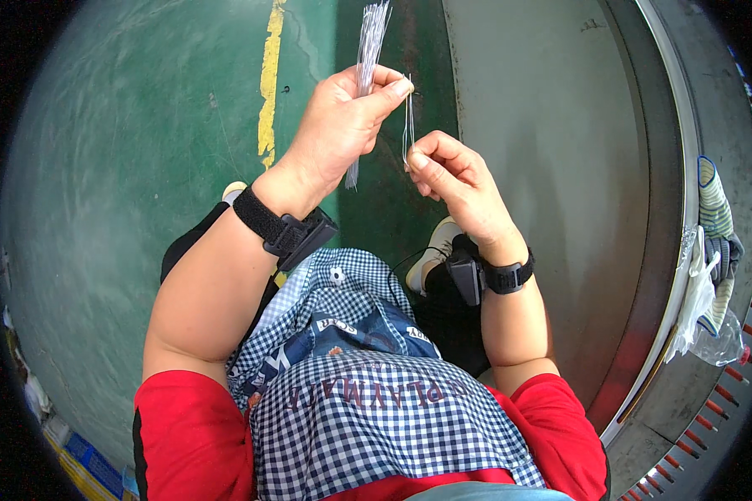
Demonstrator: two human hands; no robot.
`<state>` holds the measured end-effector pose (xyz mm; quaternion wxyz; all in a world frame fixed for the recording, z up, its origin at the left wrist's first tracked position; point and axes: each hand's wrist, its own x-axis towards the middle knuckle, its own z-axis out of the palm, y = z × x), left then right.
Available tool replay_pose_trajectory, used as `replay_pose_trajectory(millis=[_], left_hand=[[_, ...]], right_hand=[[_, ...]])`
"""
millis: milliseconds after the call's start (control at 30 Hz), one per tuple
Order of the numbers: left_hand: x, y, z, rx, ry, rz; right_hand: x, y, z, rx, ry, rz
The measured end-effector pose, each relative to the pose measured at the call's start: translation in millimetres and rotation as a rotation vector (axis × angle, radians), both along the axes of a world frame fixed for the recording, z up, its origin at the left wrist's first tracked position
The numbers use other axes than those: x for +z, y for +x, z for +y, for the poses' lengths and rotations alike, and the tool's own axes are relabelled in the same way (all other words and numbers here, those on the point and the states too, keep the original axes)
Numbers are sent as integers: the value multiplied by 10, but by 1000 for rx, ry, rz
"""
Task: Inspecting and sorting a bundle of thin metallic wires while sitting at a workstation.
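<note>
In my left hand is a bundle of thin, silvery wires, its ends jutting out above and below the closed fingers. Between that hand's thumb and forefinger is the upper end of a few separate thin wires. My right hand, lower and to the right, pinches the bottom end of these same strands. They stretch nearly upright across the gap between both hands. How the ends lie under my fingertips is hidden.
Beneath my hands lies a green floor with a worn yellow stripe. A grey panel stands at the right. On the ledge beyond it rest a striped knit glove, a white plastic bag and a clear bottle, near several red-tipped rods.
</note>
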<state>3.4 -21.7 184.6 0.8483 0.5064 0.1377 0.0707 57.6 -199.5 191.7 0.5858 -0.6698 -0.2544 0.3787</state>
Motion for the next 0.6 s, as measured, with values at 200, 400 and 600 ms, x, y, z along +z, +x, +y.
replay_pose_trajectory(millis=[200,400,600], left_hand=[[35,2,-17,-54,-43,43],[-5,21,-36,-2,6,12],[-40,40,-25,136,205,-23]], right_hand=[[-24,16,-12,-24,-33,-13],[-4,30,-3,-86,-28,16],[-61,75,-3,-253,63,77]])
